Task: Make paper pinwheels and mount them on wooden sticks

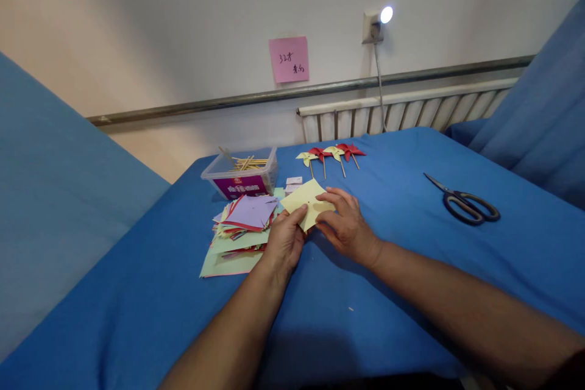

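Note:
A square of pale yellow paper (pixel 311 194) with a small dark dot at its middle is held up over the table. My left hand (pixel 287 236) pinches its lower left part, thumb on top. At the right corner, the thumb and fingers of my right hand (pixel 345 222) close on the same sheet. Left of my hands lies a stack of cut paper squares (pixel 251 212) in purple, red, yellow and green, resting on larger green sheets (pixel 228 263). Just behind the yellow sheet sit small white boxes (pixel 293 181).
A clear plastic tub (pixel 240 180) of wooden sticks (pixel 249 163) stands at the back left. Several finished paper pinwheels (pixel 336 153), red and yellow, lie at the back. Scissors (pixel 466 202) lie on the right of the blue cloth (pixel 402 317). Blue curtains (pixel 548 109) hang at both sides.

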Demonstrator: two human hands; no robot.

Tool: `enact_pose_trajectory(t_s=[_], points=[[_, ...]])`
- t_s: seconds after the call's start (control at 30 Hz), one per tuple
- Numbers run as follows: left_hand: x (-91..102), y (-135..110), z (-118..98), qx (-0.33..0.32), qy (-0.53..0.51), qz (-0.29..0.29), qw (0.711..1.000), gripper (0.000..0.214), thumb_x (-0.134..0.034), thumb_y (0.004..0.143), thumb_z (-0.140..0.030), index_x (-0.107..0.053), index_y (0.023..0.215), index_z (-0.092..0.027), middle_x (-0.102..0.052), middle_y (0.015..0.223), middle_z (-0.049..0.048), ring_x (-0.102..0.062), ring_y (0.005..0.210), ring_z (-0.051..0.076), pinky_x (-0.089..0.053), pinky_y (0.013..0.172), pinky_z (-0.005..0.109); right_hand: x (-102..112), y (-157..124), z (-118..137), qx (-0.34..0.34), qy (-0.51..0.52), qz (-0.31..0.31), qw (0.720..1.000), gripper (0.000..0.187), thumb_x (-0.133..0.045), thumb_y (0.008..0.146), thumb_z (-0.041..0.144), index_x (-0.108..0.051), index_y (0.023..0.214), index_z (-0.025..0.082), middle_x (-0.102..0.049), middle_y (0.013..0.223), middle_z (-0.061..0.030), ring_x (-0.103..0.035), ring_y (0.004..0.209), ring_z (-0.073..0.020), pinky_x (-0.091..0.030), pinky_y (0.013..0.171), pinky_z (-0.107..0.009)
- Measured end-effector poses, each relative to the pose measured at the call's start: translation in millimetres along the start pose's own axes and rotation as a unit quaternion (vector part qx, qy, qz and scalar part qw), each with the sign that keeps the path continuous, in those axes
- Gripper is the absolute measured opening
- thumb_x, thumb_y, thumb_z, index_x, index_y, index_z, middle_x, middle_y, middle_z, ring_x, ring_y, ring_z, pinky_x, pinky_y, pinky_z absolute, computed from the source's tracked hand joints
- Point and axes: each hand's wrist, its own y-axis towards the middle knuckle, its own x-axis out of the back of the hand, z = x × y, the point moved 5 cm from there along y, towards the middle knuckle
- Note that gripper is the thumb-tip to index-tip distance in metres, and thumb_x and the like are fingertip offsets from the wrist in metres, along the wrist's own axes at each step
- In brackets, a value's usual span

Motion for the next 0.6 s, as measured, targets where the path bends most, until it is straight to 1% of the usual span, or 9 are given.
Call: enact_pose_trajectory(t_s=[0.1, 0.23, 0.33, 0.5, 0.6], points=[[0.2, 0, 0, -0.001, -0.006, -0.002, 1.000, 0.043, -0.077, 0.064, -0.019, -0.067, 0.106, -0.016, -0.073, 0.103, 0.0087, -0.068, 0.084, 0.021, -0.054, 0.066, 0.028, 0, 0, -5, -0.018, 0.020, -0.007, 1.000, 0.008, -0.058, 0.087, 0.023, -0.066, 0.090, 0.024, -0.057, 0.126, -0.0080, -0.040, 0.129, -0.0293, -0.036, 0.102, -0.050], [0.5, -1, 2, 0.005, -0.003, -0.001, 1.000, 0.045, -0.077, 0.064, -0.019, -0.067, 0.108, -0.018, -0.073, 0.102, 0.0066, -0.066, 0.073, 0.016, -0.050, 0.057, 0.023, -1, 0, -11, -0.049, 0.055, -0.025, 0.997, 0.007, -0.059, 0.086, 0.026, -0.065, 0.086, 0.024, -0.058, 0.121, -0.0075, -0.043, 0.126, -0.0284, -0.037, 0.102, -0.050], [1.6, -1, 3, 0.007, 0.017, -0.003, 1.000, 0.043, -0.077, 0.063, -0.019, -0.068, 0.105, -0.018, -0.073, 0.101, 0.0066, -0.065, 0.068, 0.014, -0.049, 0.056, 0.023, -2, -1, -18, -0.079, 0.087, -0.046, 0.992, 0.005, -0.060, 0.085, 0.025, -0.064, 0.082, 0.023, -0.059, 0.116, -0.0076, -0.046, 0.122, -0.0272, -0.038, 0.102, -0.050], [4.8, 1, 6, 0.005, 0.053, -0.002, 0.999, 0.040, -0.079, 0.061, -0.022, -0.069, 0.100, -0.017, -0.073, 0.099, 0.0082, -0.066, 0.072, 0.016, -0.049, 0.058, 0.024, -6, -1, -31, -0.130, 0.124, -0.070, 0.981, 0.007, -0.062, 0.081, 0.024, -0.062, 0.074, 0.023, -0.061, 0.110, -0.0073, -0.050, 0.114, -0.0264, -0.038, 0.101, -0.049], [5.5, 2, 9, 0.004, 0.065, 0.010, 0.998, 0.039, -0.080, 0.062, -0.025, -0.070, 0.098, -0.016, -0.073, 0.098, 0.0089, -0.066, 0.073, 0.017, -0.048, 0.058, 0.024, -7, -2, -36, -0.159, 0.142, -0.073, 0.974, 0.010, -0.064, 0.080, 0.025, -0.062, 0.070, 0.023, -0.063, 0.108, -0.0072, -0.053, 0.109, -0.0260, -0.040, 0.098, -0.048]])
